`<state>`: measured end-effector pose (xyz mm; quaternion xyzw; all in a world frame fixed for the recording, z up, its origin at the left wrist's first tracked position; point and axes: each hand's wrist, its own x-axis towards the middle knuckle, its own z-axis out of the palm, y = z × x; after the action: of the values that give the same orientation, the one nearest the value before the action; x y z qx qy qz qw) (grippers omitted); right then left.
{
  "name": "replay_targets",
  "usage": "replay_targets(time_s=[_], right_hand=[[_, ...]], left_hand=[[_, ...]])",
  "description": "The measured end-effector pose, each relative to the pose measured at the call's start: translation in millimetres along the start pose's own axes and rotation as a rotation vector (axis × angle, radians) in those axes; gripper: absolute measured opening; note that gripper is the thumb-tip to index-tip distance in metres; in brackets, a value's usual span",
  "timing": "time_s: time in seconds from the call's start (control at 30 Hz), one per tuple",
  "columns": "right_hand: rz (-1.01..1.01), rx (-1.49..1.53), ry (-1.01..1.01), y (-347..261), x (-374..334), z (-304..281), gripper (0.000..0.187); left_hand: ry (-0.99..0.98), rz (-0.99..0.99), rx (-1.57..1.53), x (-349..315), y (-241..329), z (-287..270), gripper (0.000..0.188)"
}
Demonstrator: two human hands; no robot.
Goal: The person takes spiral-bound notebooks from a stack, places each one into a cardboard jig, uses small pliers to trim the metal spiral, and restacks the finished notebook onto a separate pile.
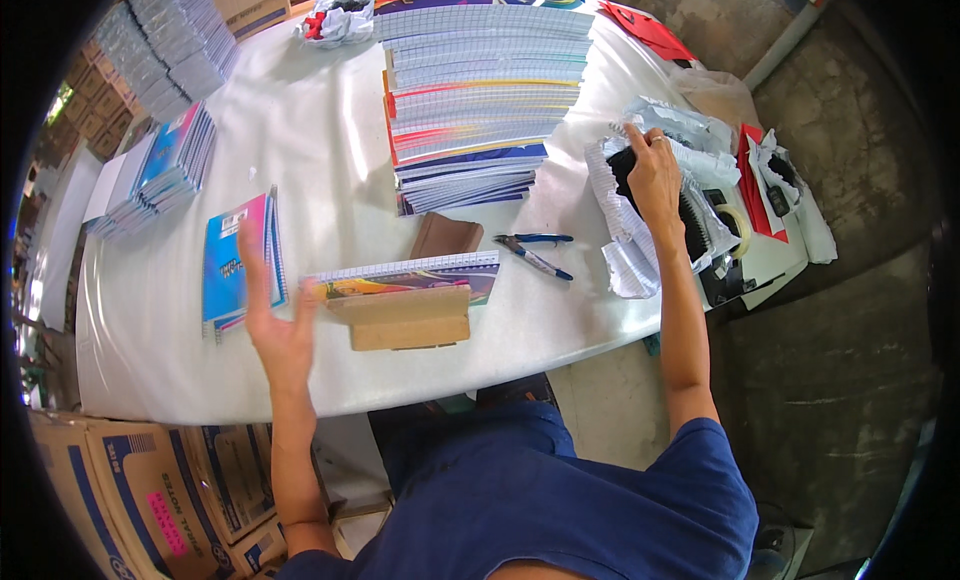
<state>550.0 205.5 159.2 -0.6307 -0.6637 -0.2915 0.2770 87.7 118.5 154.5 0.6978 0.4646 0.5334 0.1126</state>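
Note:
My left hand is raised with thumb and fingers apart, slightly blurred, beside finished spiral notebooks with blue and pink covers. To its right, a notebook block with punched holes along its top edge leans on a bent cardboard stand. My right hand reaches over crumpled white paper wrapping that holds black coils. Its thumb and fingertips are pinched together at the wrapping's upper end; what lies between them is too small to make out. Blue-handled pliers lie on the table between the hands.
A tall fanned pile of punched notebook blocks stands at the table's middle. Stacked notebooks sit at left, wrapped stacks behind. Tape and red sheets lie at right. Cartons stand below the left edge.

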Motion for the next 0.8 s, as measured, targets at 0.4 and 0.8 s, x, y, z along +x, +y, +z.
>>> replay_targets(time_s=[0.4, 0.8], right_hand=[[0.183, 1.157, -0.603, -136.7, -45.1, -81.4, 0.024], [-0.081, 1.072, -0.404, -144.5, -41.2, -90.1, 0.009]], left_hand=[[-0.540, 0.343, 0.543, 19.5, 68.8, 96.5, 0.058], [-0.547, 0.304, 0.360, 16.6, 73.7, 96.2, 0.053]])
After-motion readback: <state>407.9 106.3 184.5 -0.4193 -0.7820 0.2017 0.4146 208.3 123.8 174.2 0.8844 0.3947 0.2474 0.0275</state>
